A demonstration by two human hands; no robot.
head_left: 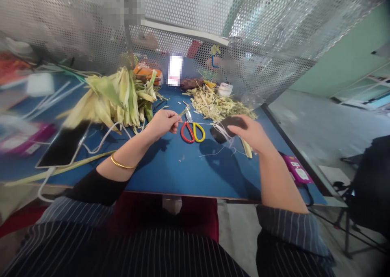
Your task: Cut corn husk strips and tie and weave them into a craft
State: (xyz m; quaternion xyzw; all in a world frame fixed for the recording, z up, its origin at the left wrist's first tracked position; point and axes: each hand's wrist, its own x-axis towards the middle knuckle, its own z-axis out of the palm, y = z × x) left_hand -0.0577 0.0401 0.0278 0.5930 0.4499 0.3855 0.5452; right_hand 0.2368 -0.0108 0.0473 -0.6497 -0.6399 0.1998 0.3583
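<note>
My left hand (166, 122) is closed in a pinch on the end of a thin white thread (198, 123). The thread runs across to a dark cylinder (218, 134) with loose white strands about it, and my right hand (248, 132) grips that cylinder from its right side. Between my hands, scissors (199, 133) with one red and one yellow handle lie on the blue table, their blades pointing away from me. A narrow greenish strip shows by my left fingertips; whether they hold it too is unclear.
Corn husks (114, 94) are heaped at the left, behind a phone (65, 145) with a white cable. Pale husk scraps (213, 104) pile up at the back right. A perforated screen (185, 8) stands behind the table. A purple box (297, 169) sits near the right edge.
</note>
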